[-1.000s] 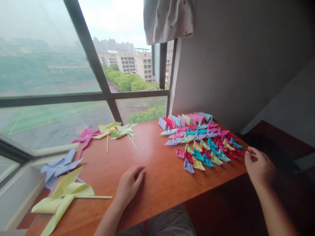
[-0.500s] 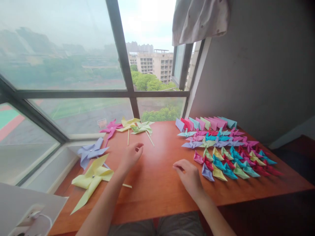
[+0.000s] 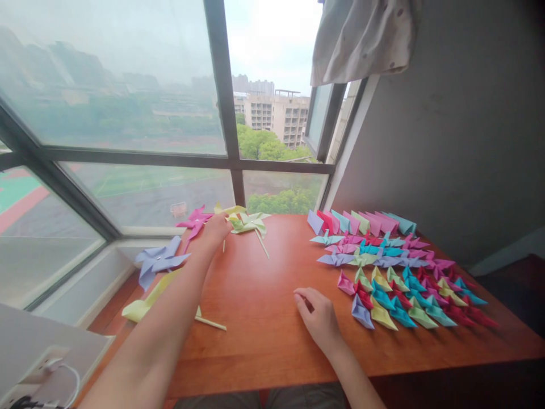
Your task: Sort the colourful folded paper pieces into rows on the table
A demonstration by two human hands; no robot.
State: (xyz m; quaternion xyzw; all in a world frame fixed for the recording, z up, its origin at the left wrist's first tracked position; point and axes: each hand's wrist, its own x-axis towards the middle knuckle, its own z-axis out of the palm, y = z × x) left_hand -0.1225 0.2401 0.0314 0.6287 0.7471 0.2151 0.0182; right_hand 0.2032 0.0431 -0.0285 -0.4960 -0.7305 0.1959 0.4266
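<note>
My left hand (image 3: 218, 228) is stretched to the far left of the table, over a yellow paper pinwheel (image 3: 232, 210) that it partly covers. Its fingers are foreshortened, so whether they grip the pinwheel is unclear. A pale green pinwheel (image 3: 249, 222) on a stick touches the yellow one, and a magenta pinwheel (image 3: 196, 221) lies to the left. Nearer me are a lavender pinwheel (image 3: 159, 261) and a larger pale yellow pinwheel (image 3: 145, 307), half hidden by my left forearm. My right hand (image 3: 318, 321) rests at the table's middle, fingers curled to the thumb, nothing visible in them.
Rows of folded paper boats (image 3: 402, 298), cranes (image 3: 364, 250) and folded paper pieces (image 3: 364, 223) cover the right side of the wooden table (image 3: 264, 307). Window panes (image 3: 145, 187) stand behind and left. A wall socket with a plugged cable (image 3: 53, 366) is at lower left.
My left hand has moved forward and slightly left, from above the table to the yellow pinwheel at the back. My right hand stays near its place. The view has shifted slightly.
</note>
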